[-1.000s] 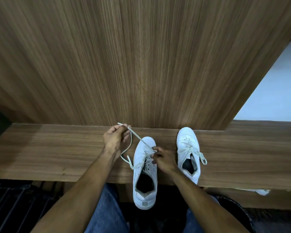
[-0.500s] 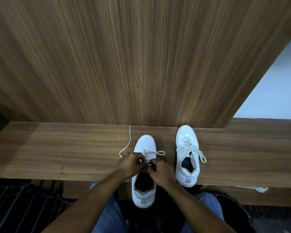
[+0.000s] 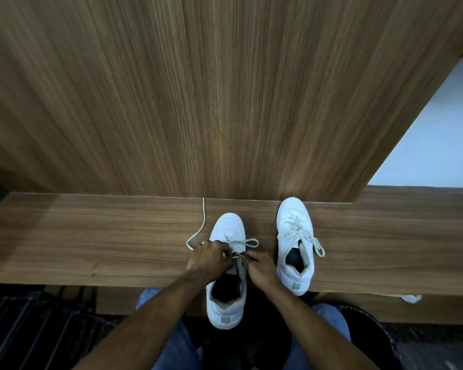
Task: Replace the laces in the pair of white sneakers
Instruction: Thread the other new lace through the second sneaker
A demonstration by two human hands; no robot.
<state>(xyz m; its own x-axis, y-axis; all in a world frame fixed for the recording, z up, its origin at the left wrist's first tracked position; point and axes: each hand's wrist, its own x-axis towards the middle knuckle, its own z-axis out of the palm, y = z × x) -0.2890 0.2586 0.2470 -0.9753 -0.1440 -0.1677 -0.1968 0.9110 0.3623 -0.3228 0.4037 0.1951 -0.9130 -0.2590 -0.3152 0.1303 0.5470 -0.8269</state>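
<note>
Two white sneakers stand on a wooden shelf (image 3: pixel 91 236), toes pointing away from me. The left sneaker (image 3: pixel 226 303) hangs its heel over the front edge. My left hand (image 3: pixel 209 259) and my right hand (image 3: pixel 259 267) meet over its eyelets, each pinching the off-white lace (image 3: pixel 247 243) there. One loop of the lace lies over the vamp, and a long free end (image 3: pixel 203 222) trails left and up toward the back panel. The right sneaker (image 3: pixel 296 247) is laced, its bow ends loose on its right side.
A tall wooden panel (image 3: pixel 198 89) rises right behind the shelf. A white wall (image 3: pixel 439 145) shows at the right. Something small and white (image 3: pixel 410 298) pokes out under the shelf at right. My jeans-clad knees and a dark floor lie below, with dark slats at lower left.
My left hand let the lace's long end drop and came down to the left sneaker's eyelets beside the right hand. The free end now lies on the shelf. Since half a second ago little has moved.
</note>
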